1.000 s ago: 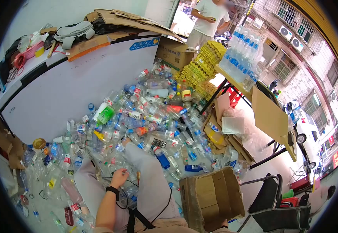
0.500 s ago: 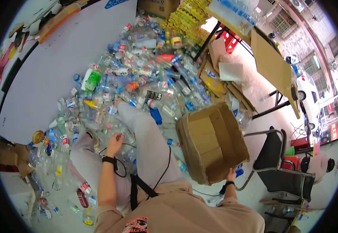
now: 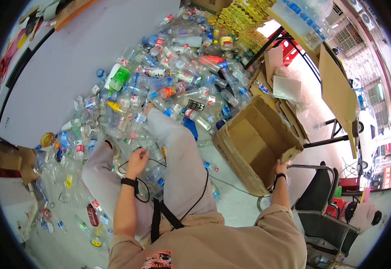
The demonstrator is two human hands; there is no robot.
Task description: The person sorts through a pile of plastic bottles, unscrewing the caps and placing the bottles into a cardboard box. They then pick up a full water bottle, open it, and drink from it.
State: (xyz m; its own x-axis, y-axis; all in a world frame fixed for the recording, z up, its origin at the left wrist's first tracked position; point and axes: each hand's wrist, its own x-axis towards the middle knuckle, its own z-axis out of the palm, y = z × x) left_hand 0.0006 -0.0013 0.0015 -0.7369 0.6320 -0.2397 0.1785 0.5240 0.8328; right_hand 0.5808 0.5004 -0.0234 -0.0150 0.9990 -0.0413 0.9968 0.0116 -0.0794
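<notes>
My right hand (image 3: 280, 167) grips the near right edge of an open cardboard box (image 3: 238, 139). The box is tilted, its open side facing up and towards the right, and its inside shows bare brown walls. My left hand (image 3: 138, 162) is between my knees with the fingers curled together; whether anything is in them is hidden. A black cord (image 3: 147, 190) loops beside the left wrist. Beyond both hands spreads a large heap of clear plastic bottles (image 3: 155, 83), with a green-labelled bottle (image 3: 120, 78) on its left side.
A black chair (image 3: 314, 193) stands close on the right. Behind the box are flattened cardboard (image 3: 289, 112) and a table (image 3: 336, 92) with dark legs. A pale panel (image 3: 65, 67) borders the heap on the left. Yellow egg trays (image 3: 240, 18) are stacked at the back.
The box has swung from beside my right knee further right and away, tilting more. My right hand moved up and right with it. My left hand stays curled in nearly the same place.
</notes>
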